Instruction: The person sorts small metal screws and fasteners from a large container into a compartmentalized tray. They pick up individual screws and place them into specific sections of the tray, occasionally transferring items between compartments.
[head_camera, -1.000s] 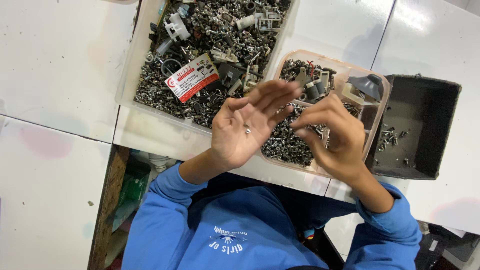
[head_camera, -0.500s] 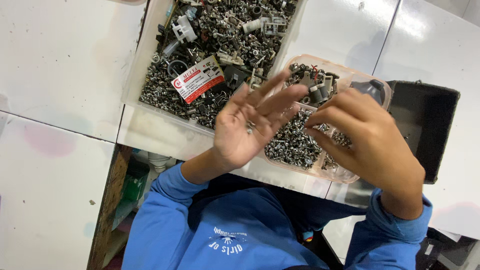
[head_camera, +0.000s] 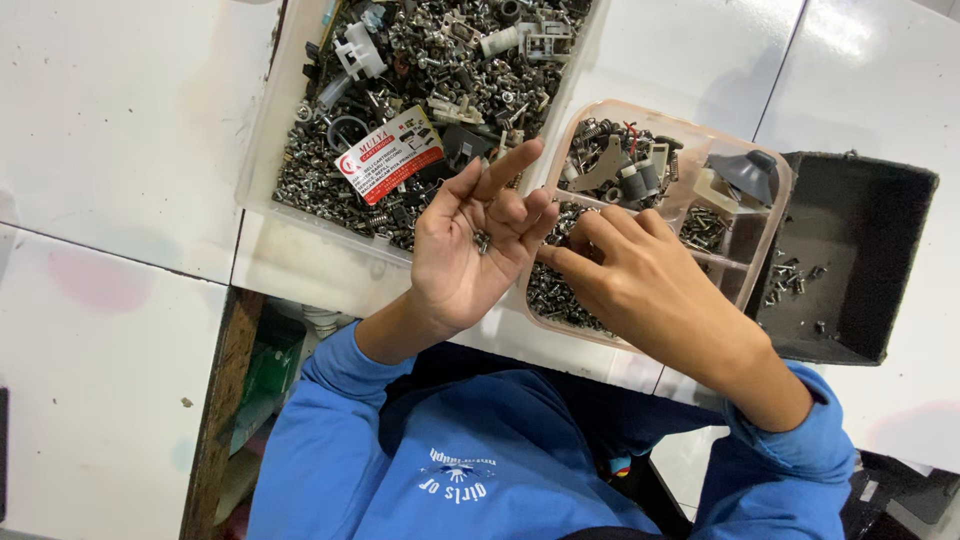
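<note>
Two hands meet over the divided pink tray (head_camera: 770, 215). The left hand (head_camera: 470, 255) is cupped palm-up, a small screw (head_camera: 482, 242) lying on it; the right hand (head_camera: 640, 285), just beside, reaches pinched fingertips toward it. A moment ago the left fingers were spread wider.

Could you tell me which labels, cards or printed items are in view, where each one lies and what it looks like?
Printed card: lies tilted on the small metal parts in the large clear bin, just beyond the left hand; rectangular, white with red bands and dark print.
</note>
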